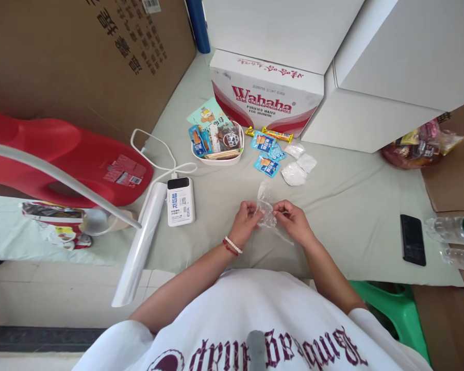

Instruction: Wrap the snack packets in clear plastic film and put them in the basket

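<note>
My left hand [246,222] and my right hand [293,220] both pinch a crumpled piece of clear plastic film [266,202] above the cloth-covered table. A loose strip of the film trails below, toward my right wrist. Beyond the hands lie several blue snack packets [267,165] and a few folded white packets [294,173]. Behind these are yellow-wrapped sticks [277,135]. To the left stands a small white basket [219,161] filled with snack packs, with a green packet [209,114] leaning at its back.
A Wahaha carton [266,98] stands at the back beside white boxes. On the left are a power bank [180,201] with a cable, a roll of clear film [141,247] and a red plastic container [62,154]. A phone [413,239] and plastic bottles [448,230] lie right.
</note>
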Available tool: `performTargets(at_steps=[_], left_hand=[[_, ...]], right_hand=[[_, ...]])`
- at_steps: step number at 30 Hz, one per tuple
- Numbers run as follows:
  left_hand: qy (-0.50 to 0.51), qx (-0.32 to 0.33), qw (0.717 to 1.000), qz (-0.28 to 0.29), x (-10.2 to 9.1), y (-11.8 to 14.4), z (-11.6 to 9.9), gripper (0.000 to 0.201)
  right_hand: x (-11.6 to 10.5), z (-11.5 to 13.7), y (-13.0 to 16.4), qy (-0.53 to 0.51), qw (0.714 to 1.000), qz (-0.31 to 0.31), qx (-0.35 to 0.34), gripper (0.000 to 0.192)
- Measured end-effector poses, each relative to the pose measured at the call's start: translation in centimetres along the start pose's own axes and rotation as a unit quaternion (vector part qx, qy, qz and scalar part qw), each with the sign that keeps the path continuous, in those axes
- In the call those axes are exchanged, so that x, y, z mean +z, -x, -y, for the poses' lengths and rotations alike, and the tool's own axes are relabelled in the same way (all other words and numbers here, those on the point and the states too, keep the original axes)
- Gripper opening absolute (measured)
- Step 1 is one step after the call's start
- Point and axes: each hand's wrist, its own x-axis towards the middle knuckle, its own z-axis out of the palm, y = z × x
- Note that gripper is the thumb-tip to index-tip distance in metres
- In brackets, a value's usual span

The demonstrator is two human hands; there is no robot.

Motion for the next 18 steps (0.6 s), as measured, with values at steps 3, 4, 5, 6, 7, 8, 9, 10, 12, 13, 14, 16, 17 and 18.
performTargets(at_steps=[3,4,5,6,7,8,9,10,12,13,14,16,17,18], left_hand=[[-0.017,0.007,0.998,-0.067,0.3,-1.4,-0.1,0.029],[-0.017,0.012,0.997,-0.076,0.3,-1.8,-0.1,0.023],[-0.014,0.018,0.996,-0.082,0.3,-2.1,-0.1,0.020],[-0.011,0.024,0.996,-0.087,0.2,-2.2,-0.2,0.023],[-0.012,0.033,0.995,-0.090,0.2,-2.2,-0.3,0.026],[-0.023,0.048,0.995,-0.090,0.1,-2.0,-0.3,0.028],[-0.041,0.071,0.993,-0.089,0.1,-1.7,-0.4,0.031],[-0.067,0.100,0.989,-0.085,0.2,-1.3,-0.4,0.035],[-0.122,0.159,0.977,-0.071,0.4,-0.6,-0.4,0.042],[-0.139,0.181,0.972,-0.060,0.5,-0.4,-0.3,0.046],[-0.143,0.192,0.970,-0.051,0.6,-0.3,-0.3,0.049],[-0.113,0.193,0.974,-0.045,0.4,-0.6,-0.3,0.053],[-0.085,0.180,0.979,-0.051,0.2,-0.8,-0.3,0.053],[-0.055,0.158,0.984,-0.062,0.0,-1.0,-0.4,0.052]], right_hand=[[0.0,-0.2,0.8,-0.028,0.999,0.023,-0.005,0.027],[-0.1,-0.4,1.1,-0.041,0.999,0.023,0.003,0.029],[-0.4,-0.7,1.5,-0.052,0.998,0.022,0.017,0.031],[-0.6,-1.0,1.8,-0.061,0.997,0.021,0.034,0.033],[-0.9,-1.3,2.0,-0.065,0.997,0.017,0.049,0.035],[-1.2,-1.4,2.2,-0.067,0.996,0.012,0.056,0.037],[-1.4,-1.4,2.2,-0.065,0.996,0.003,0.054,0.040],[-1.5,-1.2,2.1,-0.060,0.997,-0.007,0.045,0.044],[-1.3,-0.6,1.5,-0.043,0.999,-0.018,0.023,0.056],[-1.1,-0.2,1.0,-0.036,0.999,-0.013,0.020,0.057],[-0.7,0.1,0.4,-0.037,0.999,-0.005,0.026,0.053],[0.0,0.6,-1.0,-0.065,0.996,-0.004,0.054,0.042],[0.4,0.7,-1.6,-0.085,0.994,-0.017,0.069,0.041],[0.7,0.7,-2.1,-0.100,0.991,-0.038,0.079,0.040]])
